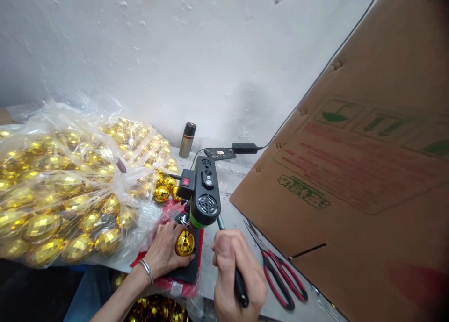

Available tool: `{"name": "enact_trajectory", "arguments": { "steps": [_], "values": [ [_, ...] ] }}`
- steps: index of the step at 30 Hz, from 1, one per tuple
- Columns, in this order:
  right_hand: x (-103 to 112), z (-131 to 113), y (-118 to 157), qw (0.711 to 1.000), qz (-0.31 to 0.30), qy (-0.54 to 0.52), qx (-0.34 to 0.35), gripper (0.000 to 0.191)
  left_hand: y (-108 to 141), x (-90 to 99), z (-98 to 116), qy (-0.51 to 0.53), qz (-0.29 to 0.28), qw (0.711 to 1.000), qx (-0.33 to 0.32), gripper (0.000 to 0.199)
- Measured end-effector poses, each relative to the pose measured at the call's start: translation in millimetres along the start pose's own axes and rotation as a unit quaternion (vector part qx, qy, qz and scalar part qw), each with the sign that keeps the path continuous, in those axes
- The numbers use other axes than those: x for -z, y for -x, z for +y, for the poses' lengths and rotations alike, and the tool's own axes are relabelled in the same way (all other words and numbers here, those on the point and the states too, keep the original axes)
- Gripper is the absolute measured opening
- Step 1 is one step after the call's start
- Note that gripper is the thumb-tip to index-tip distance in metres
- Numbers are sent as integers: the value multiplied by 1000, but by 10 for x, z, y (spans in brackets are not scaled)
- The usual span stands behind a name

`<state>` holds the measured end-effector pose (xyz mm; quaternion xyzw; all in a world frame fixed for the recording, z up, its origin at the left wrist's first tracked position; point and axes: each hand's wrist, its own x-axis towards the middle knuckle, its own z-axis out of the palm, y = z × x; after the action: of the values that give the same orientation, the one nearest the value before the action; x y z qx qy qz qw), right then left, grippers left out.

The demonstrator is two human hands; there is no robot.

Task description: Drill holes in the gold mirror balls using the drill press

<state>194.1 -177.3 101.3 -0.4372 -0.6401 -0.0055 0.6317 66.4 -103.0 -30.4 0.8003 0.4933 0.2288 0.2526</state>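
Observation:
My left hand (164, 252), with a silver bracelet on its wrist, holds a shiny gold mirrored ball (184, 243) between thumb and fingers. The ball rests over the black base (187, 271) of a small bench drill press. Directly above it is the black drill head (206, 193), which has round vents and a green band; the bit is hidden from view. To the right, my right hand (235, 275) is wrapped round the black-gripped feed lever (241, 287) of the press. A box with a red switch (185, 182) sits on the head's left side.
Clear plastic bags (70, 196) full of gold balls fill the left. Large red-handled scissors (280, 275) lie beside a big cardboard box (343, 172) on the right. Behind the press are a bottle (187, 139), a phone (220, 153) and a power adapter (244, 148).

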Motion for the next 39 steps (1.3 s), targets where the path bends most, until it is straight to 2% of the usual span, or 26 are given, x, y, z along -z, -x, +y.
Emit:
{"name": "enact_trajectory", "arguments": {
  "steps": [6, 10, 13, 15, 18, 24, 34, 39],
  "values": [
    [-105, 15, 246, 998, 45, -4, -43, 30, 14, -64, 15, 29, -13, 999, 29, 47],
    [-186, 114, 402, 997, 68, 13, -28, 32, 15, -105, 0, 27, -3, 999, 31, 46],
    [-227, 187, 452, 995, 89, 28, 21, 34, 21, -148, -19, 19, 8, 999, 27, 41],
    [-237, 188, 463, 995, 98, 29, 15, 34, 22, -161, -23, 16, 9, 1000, 24, 39],
    [-230, 119, 463, 994, 90, 29, -47, 34, 16, -146, -12, 17, 8, 1000, 21, 41],
    [-213, -18, 420, 992, 86, 26, -88, 34, 10, -136, 3, 38, 1, 999, 28, 45],
    [-221, 96, 546, 993, 86, 17, -83, 30, 20, -145, 13, 28, 6, 999, 35, 40],
    [-254, 121, 606, 991, 99, 1, -90, 33, 13, -146, 17, 22, 4, 999, 33, 45]
  ]
}}
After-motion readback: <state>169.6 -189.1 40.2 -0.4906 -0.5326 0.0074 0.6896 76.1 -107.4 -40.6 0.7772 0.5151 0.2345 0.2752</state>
